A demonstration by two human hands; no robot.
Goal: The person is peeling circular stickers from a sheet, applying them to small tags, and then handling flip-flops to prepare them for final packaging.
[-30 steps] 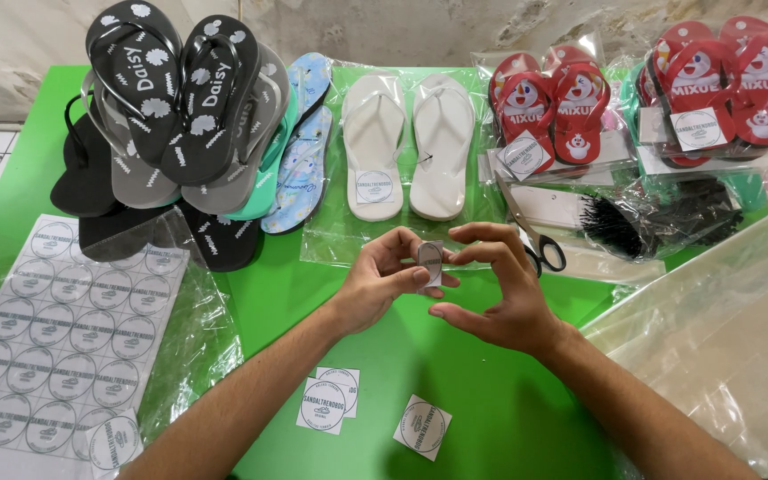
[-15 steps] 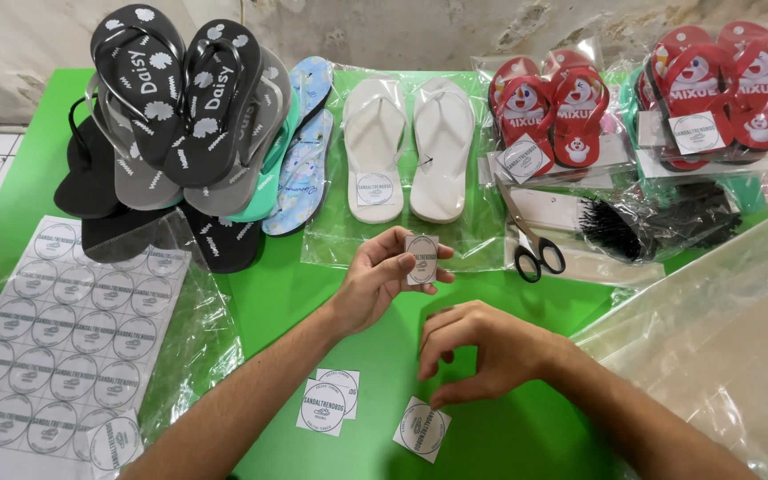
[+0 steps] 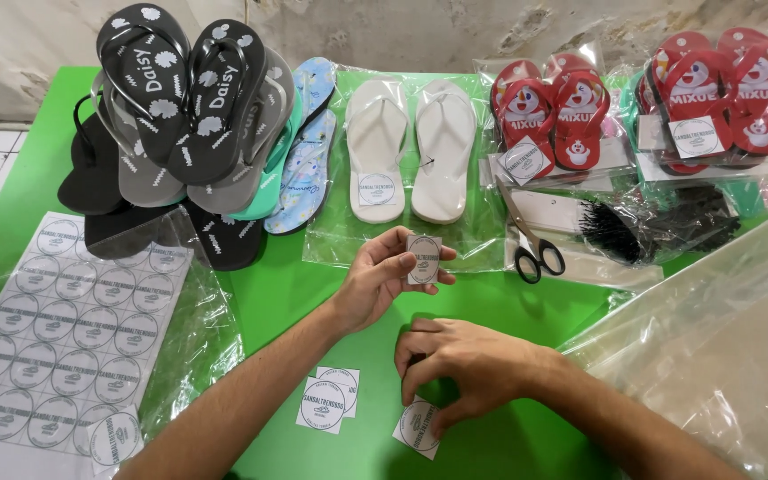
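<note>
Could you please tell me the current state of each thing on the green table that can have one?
left hand: raised, pinching a small sticker square
right hand: on the table, fingertips on a cut sticker
two cut stickers: loose, overlapping
sticker sheet: flat, inside clear plastic
white flip-flops: bagged, stickered
red flip-flops: bagged, stickered
scissors: closed, lying flat
black and grey flip-flops: piled, unbagged

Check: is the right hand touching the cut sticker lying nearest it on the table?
Touching. The head view shows the right hand with its fingertips pressed down on the top edge of the sticker, no green gap between.
</note>
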